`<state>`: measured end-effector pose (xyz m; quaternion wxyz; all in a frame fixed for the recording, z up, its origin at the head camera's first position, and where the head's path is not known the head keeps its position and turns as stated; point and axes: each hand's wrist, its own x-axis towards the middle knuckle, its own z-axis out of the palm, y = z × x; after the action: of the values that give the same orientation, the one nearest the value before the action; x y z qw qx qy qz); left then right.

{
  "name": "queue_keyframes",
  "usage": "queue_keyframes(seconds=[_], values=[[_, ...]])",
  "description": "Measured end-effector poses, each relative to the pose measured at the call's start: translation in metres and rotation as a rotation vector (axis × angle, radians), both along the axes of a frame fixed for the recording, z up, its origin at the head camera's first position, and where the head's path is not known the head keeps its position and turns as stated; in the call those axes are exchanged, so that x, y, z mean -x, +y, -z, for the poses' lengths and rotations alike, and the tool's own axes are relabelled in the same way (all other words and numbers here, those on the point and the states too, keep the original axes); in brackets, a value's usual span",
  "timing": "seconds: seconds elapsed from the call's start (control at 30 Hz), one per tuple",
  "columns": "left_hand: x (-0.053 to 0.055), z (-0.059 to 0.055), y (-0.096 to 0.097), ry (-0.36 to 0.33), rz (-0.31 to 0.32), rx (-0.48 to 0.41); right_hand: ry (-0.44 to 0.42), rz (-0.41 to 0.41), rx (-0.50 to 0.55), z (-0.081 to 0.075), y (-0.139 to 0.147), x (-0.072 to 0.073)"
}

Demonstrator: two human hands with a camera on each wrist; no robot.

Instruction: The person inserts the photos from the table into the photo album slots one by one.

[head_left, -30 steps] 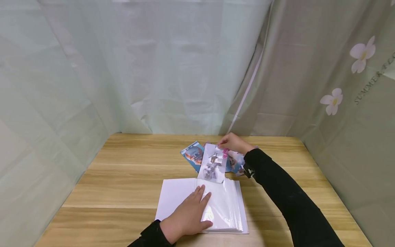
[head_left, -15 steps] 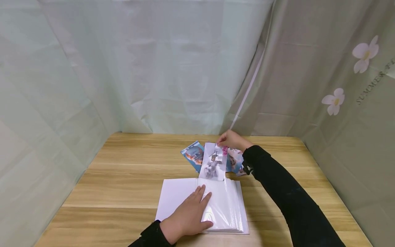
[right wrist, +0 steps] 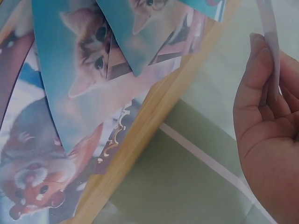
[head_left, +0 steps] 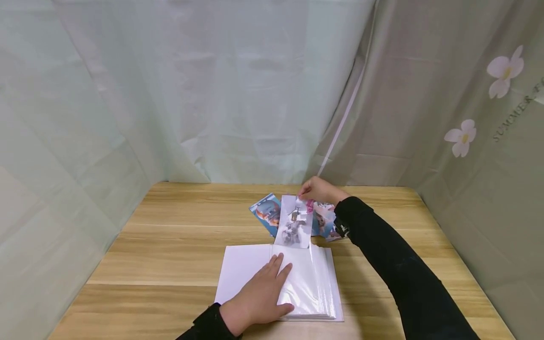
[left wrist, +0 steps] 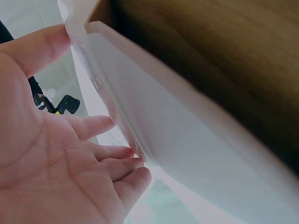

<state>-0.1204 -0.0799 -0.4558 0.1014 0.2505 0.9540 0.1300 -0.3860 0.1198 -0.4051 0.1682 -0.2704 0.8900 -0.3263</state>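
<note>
An open photo album (head_left: 244, 264) with a white cover lies near me, its clear plastic sleeves (head_left: 299, 274) on the right side. My left hand (head_left: 259, 295) rests on it with fingers spread; in the left wrist view its fingertips (left wrist: 122, 151) touch the album. Beyond it, my right hand (head_left: 320, 190) pinches the top corner of a pale photo card (head_left: 293, 224) with a grey animal picture. The card's lower edge is at the top edge of the sleeves; whether it is inside one I cannot tell. The right wrist view shows the card edge-on (right wrist: 271, 51) between thumb and fingers.
Behind the held card lie several overlapping photo cards, among them a blue one (head_left: 267, 215) on the left and kitten pictures (right wrist: 93, 60). The wooden table (head_left: 170, 264) ends at a pale curtain (head_left: 255, 94), which also hangs along both sides.
My right hand and the pale photo card have shifted slightly away from me, so the card's lower edge is a little farther up. My left hand has stayed on the album.
</note>
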Motion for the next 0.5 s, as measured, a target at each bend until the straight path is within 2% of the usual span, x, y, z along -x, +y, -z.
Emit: queue_keyframes(seconds=[0.5], values=[[-0.002, 0.005, -0.005, 0.013, -0.009, -0.021, 0.037, -0.093, -0.004, 0.001, -0.024, 0.007]])
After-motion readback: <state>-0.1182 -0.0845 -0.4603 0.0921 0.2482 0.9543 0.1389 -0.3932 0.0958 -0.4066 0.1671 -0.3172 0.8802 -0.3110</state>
